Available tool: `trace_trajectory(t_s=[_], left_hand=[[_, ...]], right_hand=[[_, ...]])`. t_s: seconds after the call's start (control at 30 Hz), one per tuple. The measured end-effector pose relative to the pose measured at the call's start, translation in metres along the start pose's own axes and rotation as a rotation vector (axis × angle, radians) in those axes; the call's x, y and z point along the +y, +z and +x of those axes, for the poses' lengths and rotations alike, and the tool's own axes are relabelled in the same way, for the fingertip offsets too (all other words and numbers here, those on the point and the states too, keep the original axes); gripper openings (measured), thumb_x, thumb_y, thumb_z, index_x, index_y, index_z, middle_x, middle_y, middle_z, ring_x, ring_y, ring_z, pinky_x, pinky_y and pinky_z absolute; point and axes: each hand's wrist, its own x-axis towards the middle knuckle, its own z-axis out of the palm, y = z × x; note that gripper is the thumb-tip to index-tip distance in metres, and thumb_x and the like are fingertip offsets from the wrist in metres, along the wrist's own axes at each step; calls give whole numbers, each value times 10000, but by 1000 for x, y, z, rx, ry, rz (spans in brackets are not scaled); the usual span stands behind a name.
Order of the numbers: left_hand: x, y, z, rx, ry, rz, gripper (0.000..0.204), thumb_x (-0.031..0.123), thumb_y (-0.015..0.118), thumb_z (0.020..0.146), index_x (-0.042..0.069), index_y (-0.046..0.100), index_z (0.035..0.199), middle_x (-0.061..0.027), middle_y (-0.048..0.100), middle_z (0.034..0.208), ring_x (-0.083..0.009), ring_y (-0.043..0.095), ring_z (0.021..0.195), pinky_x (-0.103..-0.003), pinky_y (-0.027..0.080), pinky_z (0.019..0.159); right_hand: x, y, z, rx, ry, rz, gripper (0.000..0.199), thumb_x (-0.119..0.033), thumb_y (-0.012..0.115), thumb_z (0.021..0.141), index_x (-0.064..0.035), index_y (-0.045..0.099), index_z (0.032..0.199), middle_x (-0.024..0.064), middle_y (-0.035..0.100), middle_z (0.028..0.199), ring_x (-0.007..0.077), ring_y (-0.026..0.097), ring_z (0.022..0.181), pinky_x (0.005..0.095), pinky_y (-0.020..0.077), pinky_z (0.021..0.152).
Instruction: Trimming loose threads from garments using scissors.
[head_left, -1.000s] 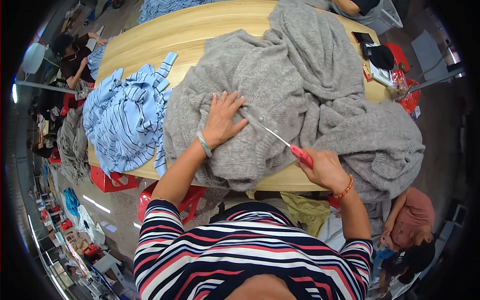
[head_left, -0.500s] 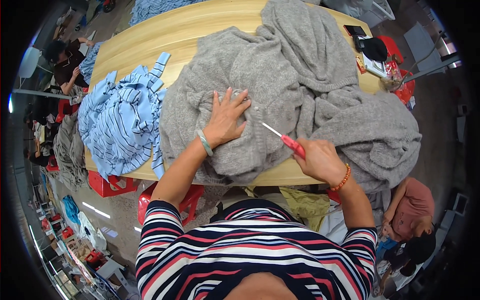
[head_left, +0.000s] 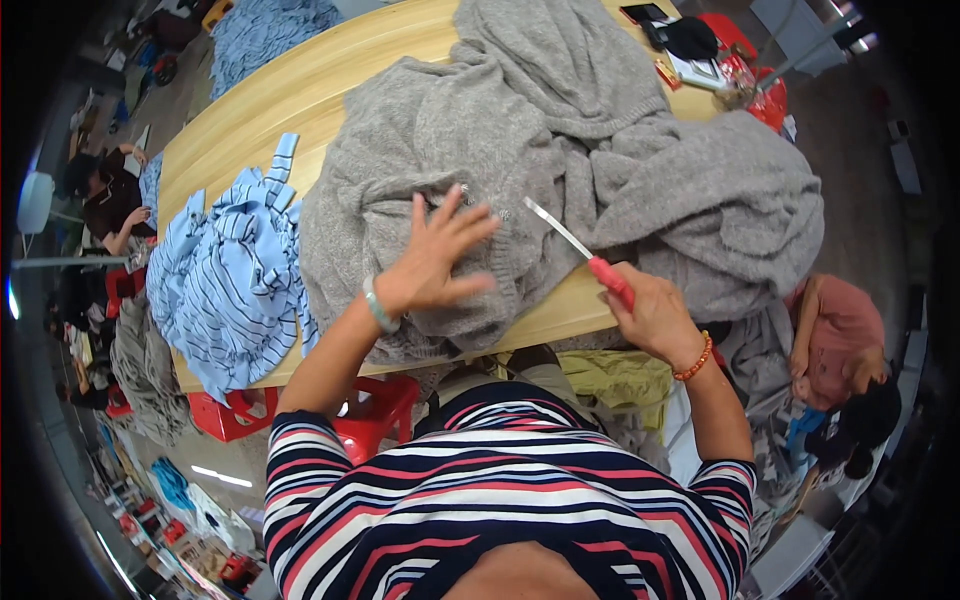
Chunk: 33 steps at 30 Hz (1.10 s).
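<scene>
A heap of grey knitted fabric [head_left: 430, 130] lies bunched over the middle and right of the table. Over its front part my left hand [head_left: 435, 260] is open, fingers spread and a little blurred, holding nothing; whether it touches the knit I cannot tell. Closed round a red handle is my right hand [head_left: 655, 315], near the table's front edge. The red-handled tool [head_left: 612, 283] has a slim metal shaft that points up and left, its tip over the grey knit; its exact kind is unclear. Small shiny spots show on the knit near my left fingertips.
Blue striped garments [head_left: 235, 285] are piled on the left of the wooden table [head_left: 235, 125]. Red stools [head_left: 375, 415] stand under its front edge. A black cap [head_left: 690, 38] and a phone lie at the far right. Co-workers sit left and at the right [head_left: 840, 325].
My left hand has come away from flat on the knit, its fingers spreading. The tool in my right hand has swung more upright. The whole view has shifted.
</scene>
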Motion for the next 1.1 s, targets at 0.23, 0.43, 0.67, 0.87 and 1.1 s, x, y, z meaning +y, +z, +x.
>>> trace_trajectory(t_s=[0.23, 0.43, 0.67, 0.87, 1.1], left_hand=[[-3, 22, -21, 117, 466, 395, 268, 133, 652, 666, 66, 599, 920, -126, 595, 1079, -331, 525, 1143, -565, 321, 1036], [-24, -97, -16, 829, 59, -1018, 259, -49, 465, 840, 8, 619, 1041, -25, 635, 937, -101, 571, 849, -262, 486, 759], [-74, -98, -44, 754, -156, -661, 235, 57, 576, 890, 0, 593, 1117, -69, 639, 1014, -142, 575, 927, -276, 464, 838], [5, -37, -3, 80, -228, -121, 1111, 459, 791, 694, 21, 132, 1474, -317, 177, 1489, -410, 231, 1390, -529, 273, 1116], [-35, -7, 37, -5, -111, 124, 366, 48, 661, 679, 40, 615, 1042, -259, 523, 1266, -383, 589, 1061, -412, 491, 869]], right_hand=[[-1, 42, -48, 165, 191, 63, 336, -150, 588, 871, -61, 557, 1193, 175, 669, 949, 395, 624, 893, 435, 496, 784], [-23, 55, -79, 354, 212, 29, 215, -200, 600, 849, -95, 545, 1028, 224, 628, 741, 434, 611, 737, 517, 475, 670], [-44, 75, -77, 333, 250, -73, 200, -180, 608, 839, -78, 561, 1004, 232, 616, 727, 441, 604, 729, 522, 472, 647], [-39, 88, -87, 352, 271, -55, 230, -183, 610, 845, -73, 551, 1039, 230, 615, 724, 435, 604, 729, 516, 472, 656], [-46, 85, -109, 382, 342, 19, 178, -119, 603, 821, -59, 556, 982, 212, 627, 790, 416, 611, 790, 493, 483, 687]])
